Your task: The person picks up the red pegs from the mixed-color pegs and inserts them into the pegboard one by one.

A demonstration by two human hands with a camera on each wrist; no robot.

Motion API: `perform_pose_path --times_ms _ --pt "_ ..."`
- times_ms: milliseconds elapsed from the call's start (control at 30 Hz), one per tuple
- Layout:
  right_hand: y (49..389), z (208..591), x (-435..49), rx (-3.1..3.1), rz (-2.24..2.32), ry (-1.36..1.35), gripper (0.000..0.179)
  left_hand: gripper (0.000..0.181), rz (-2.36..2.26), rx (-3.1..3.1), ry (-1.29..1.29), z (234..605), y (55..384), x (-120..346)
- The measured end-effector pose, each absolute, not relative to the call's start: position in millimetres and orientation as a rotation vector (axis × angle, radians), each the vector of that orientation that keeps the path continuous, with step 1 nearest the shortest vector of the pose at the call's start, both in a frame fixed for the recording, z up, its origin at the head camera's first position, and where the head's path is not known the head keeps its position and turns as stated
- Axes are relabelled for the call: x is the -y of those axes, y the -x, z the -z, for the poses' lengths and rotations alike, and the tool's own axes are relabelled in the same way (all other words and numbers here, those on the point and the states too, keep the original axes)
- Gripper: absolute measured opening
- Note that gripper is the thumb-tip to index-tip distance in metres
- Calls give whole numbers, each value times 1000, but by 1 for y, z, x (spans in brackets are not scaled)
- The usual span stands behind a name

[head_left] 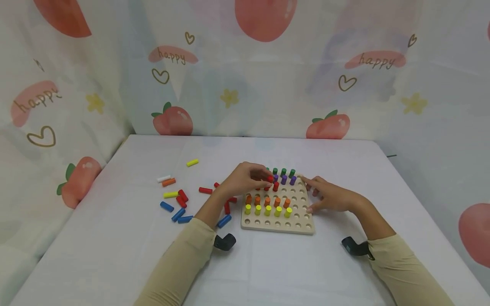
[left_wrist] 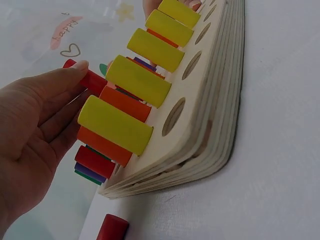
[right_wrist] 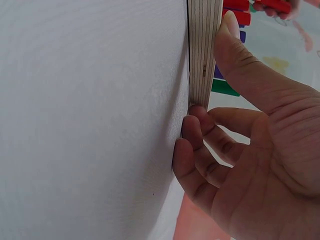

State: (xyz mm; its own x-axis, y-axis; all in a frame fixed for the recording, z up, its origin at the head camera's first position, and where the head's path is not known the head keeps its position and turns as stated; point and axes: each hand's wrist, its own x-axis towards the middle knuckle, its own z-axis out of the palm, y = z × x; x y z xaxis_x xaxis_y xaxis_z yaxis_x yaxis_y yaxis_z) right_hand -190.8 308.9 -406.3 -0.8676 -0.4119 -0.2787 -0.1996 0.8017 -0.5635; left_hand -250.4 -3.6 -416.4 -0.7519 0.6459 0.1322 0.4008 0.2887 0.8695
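A wooden pegboard (head_left: 278,228) lies on the table, with upright rows of yellow pegs (head_left: 268,210), orange pegs (head_left: 267,201), red pegs (head_left: 276,186), purple pegs (head_left: 284,179) and green pegs (head_left: 283,172). Over its red row, my left hand (head_left: 246,178) pinches a red peg (left_wrist: 94,80) between thumb and fingers, tilted and above the holes. My right hand (head_left: 331,195) rests against the board's right side, its thumb (right_wrist: 232,45) at the edge and a fingertip at the far right corner. Its other fingers (right_wrist: 191,131) are spread, slightly bent, close to the tablecloth.
Left of the board, loose pegs lie scattered: several red pegs (head_left: 205,190), several blue pegs (head_left: 166,206), two yellow pegs (head_left: 192,162), an orange peg (head_left: 169,182) and a white peg (head_left: 163,179). A patterned cloth (head_left: 245,85) hangs behind the white table (head_left: 268,272).
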Motion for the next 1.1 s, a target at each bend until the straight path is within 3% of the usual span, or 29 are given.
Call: perform_pose_path --times_ms 1100 --pt "191 406 -310 -2599 756 449 105 19 -1503 -2326 -947 419 244 -35"
